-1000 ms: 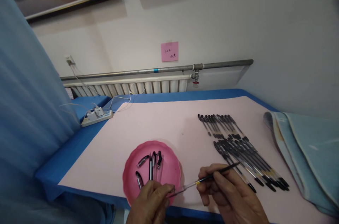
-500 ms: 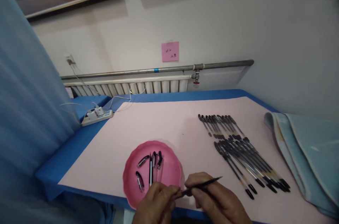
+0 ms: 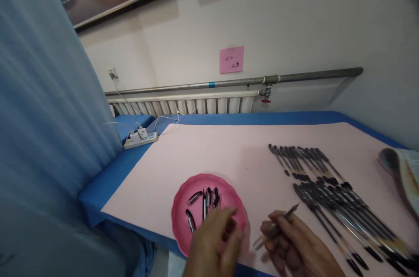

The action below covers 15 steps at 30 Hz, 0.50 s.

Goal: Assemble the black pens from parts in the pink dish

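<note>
My right hand point(image 3: 294, 242) is closed around a slim pen point(image 3: 276, 227) without a cap, its dark tip pointing up to the right and its clear end down to the left. My left hand point(image 3: 214, 242) hovers at the near side of a pink scalloped plate point(image 3: 178, 220), thumb and fingers apart, nothing seen between them; it is somewhat blurred. In the plate lie several short black pen caps point(image 3: 190, 221) and some slender pen parts point(image 3: 204, 204), partly hidden by the left hand. To the right, capped black pens point(image 3: 340, 216) lie side by side in two rows.
Pink paper point(image 3: 147, 168) covers the blue table point(image 3: 94, 194). A white power strip point(image 3: 140, 139) with plugs and cables lies at the left rear. A blue curtain point(image 3: 49, 137) hangs on the left, and a folded cloth point(image 3: 407, 176) lies at the right edge.
My hands have parted: the left has let go of the pen and opened over the plate, while the right keeps the pen, now tilted more steeply. The view has swung left.
</note>
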### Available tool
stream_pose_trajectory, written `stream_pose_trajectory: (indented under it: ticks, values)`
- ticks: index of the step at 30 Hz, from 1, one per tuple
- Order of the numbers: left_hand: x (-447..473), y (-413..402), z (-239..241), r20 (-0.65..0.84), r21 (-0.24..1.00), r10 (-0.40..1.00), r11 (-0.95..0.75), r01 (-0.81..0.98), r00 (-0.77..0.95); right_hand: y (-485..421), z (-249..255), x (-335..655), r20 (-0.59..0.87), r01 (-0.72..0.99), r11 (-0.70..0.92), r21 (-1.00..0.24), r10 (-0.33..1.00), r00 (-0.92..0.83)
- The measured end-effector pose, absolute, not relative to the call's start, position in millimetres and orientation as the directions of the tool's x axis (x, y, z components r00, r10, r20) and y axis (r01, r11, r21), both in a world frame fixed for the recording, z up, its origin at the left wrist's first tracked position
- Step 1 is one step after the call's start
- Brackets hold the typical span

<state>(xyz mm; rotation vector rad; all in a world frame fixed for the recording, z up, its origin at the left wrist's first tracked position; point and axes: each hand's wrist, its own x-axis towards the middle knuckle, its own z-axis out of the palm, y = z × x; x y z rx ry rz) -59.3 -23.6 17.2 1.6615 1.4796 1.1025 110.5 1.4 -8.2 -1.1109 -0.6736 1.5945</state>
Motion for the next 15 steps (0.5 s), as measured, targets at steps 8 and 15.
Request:
stream_pose_trajectory:
  ticks: [8, 15]
  values:
    - [-97, 22, 17, -0.036, 0.68, 0.99, 0.126, 0.723, -0.138, 12, -22, 117, -0.378, -0.449, -0.338, -0.827, 0.926, 0.001]
    - [-67, 49, 1, -0.05, 0.779, 0.984, 0.144, 0.61, -0.168, 9, -27, 116, -0.369, -0.356, -0.347, -0.867, 0.929, -0.008]
